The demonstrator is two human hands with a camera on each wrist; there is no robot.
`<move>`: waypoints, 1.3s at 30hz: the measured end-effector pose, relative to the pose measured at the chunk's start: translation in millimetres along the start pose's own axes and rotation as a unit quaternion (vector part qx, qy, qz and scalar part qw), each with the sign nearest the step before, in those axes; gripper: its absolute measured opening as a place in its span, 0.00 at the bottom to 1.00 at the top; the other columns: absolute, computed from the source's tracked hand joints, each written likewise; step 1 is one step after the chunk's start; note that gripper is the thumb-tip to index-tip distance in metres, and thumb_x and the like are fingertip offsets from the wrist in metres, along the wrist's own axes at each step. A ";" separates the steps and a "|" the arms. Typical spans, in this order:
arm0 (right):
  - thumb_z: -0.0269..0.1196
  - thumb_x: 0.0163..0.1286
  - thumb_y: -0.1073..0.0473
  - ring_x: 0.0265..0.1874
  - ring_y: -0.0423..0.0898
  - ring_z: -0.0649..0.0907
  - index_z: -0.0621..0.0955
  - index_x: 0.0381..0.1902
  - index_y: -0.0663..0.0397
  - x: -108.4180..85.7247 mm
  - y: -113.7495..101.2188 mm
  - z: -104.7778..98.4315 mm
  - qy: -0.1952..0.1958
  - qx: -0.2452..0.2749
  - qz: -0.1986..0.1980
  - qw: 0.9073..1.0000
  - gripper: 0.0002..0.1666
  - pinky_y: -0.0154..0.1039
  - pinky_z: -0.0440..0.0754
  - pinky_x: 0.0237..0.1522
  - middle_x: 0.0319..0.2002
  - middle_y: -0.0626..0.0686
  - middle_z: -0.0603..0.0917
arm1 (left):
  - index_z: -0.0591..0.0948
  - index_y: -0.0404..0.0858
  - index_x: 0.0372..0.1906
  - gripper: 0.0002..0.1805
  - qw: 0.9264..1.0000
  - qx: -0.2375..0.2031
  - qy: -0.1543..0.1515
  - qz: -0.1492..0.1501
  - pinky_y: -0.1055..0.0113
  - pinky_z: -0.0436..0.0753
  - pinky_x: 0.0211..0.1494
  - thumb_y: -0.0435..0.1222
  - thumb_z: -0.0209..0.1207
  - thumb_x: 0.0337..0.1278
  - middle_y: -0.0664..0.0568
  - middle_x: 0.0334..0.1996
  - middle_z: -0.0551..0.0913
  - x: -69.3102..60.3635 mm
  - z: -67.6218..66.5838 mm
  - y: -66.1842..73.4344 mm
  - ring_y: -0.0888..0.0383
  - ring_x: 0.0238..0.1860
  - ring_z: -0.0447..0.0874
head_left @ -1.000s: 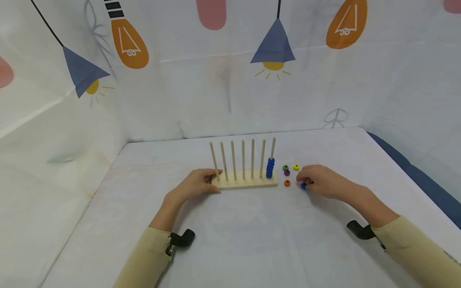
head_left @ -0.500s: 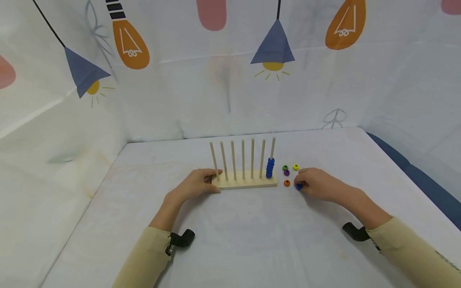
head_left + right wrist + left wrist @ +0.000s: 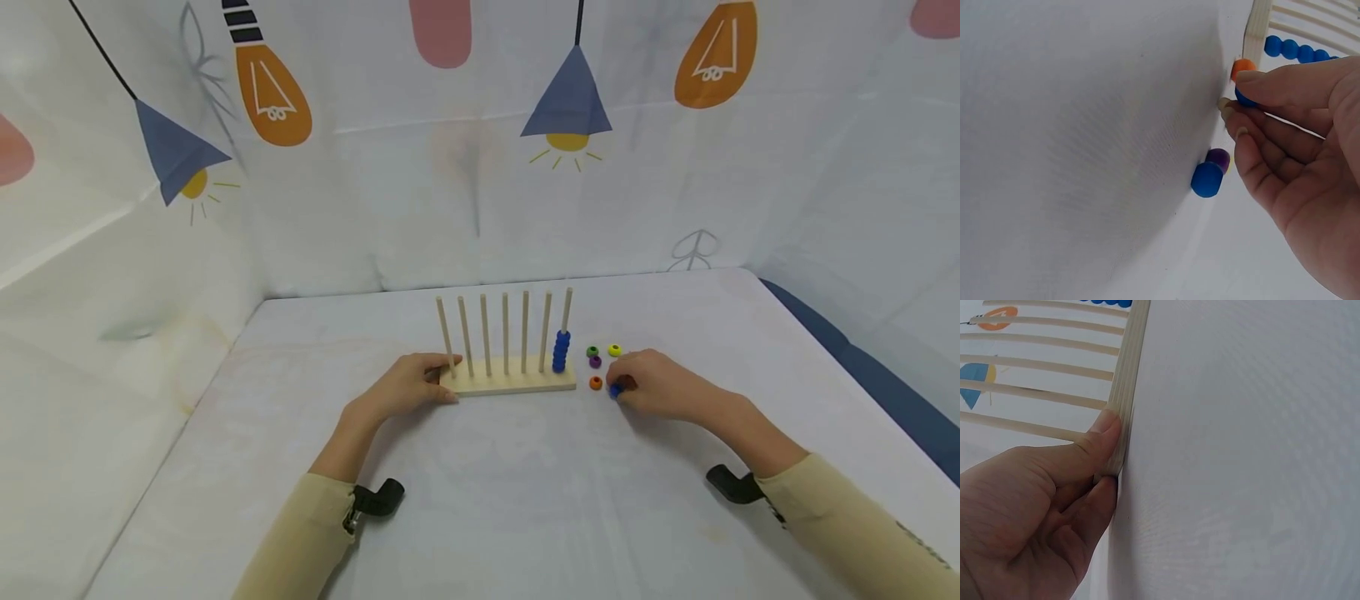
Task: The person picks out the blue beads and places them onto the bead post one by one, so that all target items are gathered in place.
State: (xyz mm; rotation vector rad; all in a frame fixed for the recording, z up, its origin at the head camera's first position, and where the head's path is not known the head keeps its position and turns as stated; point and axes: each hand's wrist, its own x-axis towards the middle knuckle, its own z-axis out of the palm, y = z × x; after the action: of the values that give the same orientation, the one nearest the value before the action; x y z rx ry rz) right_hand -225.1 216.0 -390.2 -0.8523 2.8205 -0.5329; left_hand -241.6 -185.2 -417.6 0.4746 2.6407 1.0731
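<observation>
A wooden peg rack [image 3: 517, 384] with several upright rods stands on the table, and its rightmost rod carries a stack of blue beads [image 3: 560, 352]. My left hand [image 3: 405, 384] grips the rack's left end, the thumb on the base in the left wrist view. To the right of the rack, my right hand [image 3: 660, 385] pinches a blue bead [image 3: 1245, 97] between thumb and fingertips, low over the table. Loose orange [image 3: 596, 383], purple [image 3: 595, 362], green [image 3: 592, 352] and yellow beads [image 3: 615, 350] lie between rack and right hand.
Another blue bead [image 3: 1207, 180] and a purple bead [image 3: 1218, 158] show below the fingers in the right wrist view. A white cloth covers the table [image 3: 510, 500]. Behind it hangs a white curtain [image 3: 360, 200] printed with lamps and bulbs.
My right hand has shifted slightly left with the blue bead, closer to the orange bead. My left hand keeps its hold on the rack, which has not moved.
</observation>
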 end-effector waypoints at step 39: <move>0.66 0.60 0.70 0.32 0.40 0.79 0.87 0.44 0.59 18.0 -11.1 -1.4 0.103 0.093 -0.035 0.990 0.14 0.33 0.80 0.36 0.36 0.47 0.86 | 0.74 0.44 0.69 0.36 1.000 0.013 -0.004 0.004 0.54 0.68 0.75 0.41 0.72 0.53 0.58 0.70 0.74 -1.2 -1.0 3.7 0.54 0.76 0.62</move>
State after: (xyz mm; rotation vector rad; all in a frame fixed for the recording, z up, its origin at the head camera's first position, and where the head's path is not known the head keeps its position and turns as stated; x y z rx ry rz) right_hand -234.7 197.7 -385.4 -0.9083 2.8683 -0.9299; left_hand -240.0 -183.8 -414.1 0.4953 2.6508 1.0373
